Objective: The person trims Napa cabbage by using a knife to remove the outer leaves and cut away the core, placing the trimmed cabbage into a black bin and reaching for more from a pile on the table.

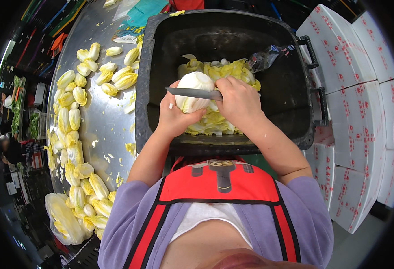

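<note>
A pale napa cabbage head [194, 80] rests in my left hand [176, 112], whose fingers and thumb cup it from the left and below. My right hand [239, 99] grips a knife [193, 93] by its handle, which the fingers mostly hide. The blade lies across the front of the cabbage and points left. Both hands are above a large black bin [284, 111]. Yellow and white cabbage leaves [213, 124] are heaped inside it, with a crumpled clear plastic piece [263, 60] by the heap's upper right.
On the left, a metal table [106, 117] bears many small trimmed cabbages [63, 119] and leaf scraps. A plastic bag with cabbages [64, 222] sits at its near corner. White boxes with red print [355, 127] are stacked at the right. Another person [13, 151] is at the far left.
</note>
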The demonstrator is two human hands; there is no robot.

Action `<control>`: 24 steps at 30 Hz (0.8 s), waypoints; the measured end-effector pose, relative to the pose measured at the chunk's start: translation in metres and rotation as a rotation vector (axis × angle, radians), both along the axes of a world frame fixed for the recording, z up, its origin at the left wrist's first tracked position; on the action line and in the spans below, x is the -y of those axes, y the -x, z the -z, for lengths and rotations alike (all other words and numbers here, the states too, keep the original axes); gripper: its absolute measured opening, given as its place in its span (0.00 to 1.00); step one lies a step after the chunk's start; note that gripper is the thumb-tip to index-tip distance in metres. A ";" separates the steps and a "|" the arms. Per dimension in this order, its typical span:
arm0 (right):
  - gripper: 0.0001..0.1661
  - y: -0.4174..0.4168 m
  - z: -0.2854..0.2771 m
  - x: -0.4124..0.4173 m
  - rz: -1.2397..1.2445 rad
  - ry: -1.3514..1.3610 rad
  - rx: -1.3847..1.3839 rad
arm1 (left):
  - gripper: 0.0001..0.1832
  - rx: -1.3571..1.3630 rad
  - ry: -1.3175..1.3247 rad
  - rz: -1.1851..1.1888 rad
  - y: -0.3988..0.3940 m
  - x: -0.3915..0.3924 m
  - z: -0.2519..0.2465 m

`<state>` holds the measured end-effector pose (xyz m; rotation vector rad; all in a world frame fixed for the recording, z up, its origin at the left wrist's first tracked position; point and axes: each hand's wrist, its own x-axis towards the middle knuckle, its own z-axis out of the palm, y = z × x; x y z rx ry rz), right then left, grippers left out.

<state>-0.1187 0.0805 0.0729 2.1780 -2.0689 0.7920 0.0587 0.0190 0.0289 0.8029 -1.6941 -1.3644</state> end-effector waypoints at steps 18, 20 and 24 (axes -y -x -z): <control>0.14 0.016 0.033 0.020 0.018 0.099 0.027 | 0.37 -0.001 -0.118 -0.048 0.011 -0.008 0.010; 0.13 0.017 0.036 0.021 0.008 0.098 0.036 | 0.37 0.023 -0.086 -0.065 0.011 -0.008 0.013; 0.09 0.022 0.046 0.023 0.000 0.060 0.031 | 0.37 0.053 -0.069 -0.080 0.008 -0.009 0.019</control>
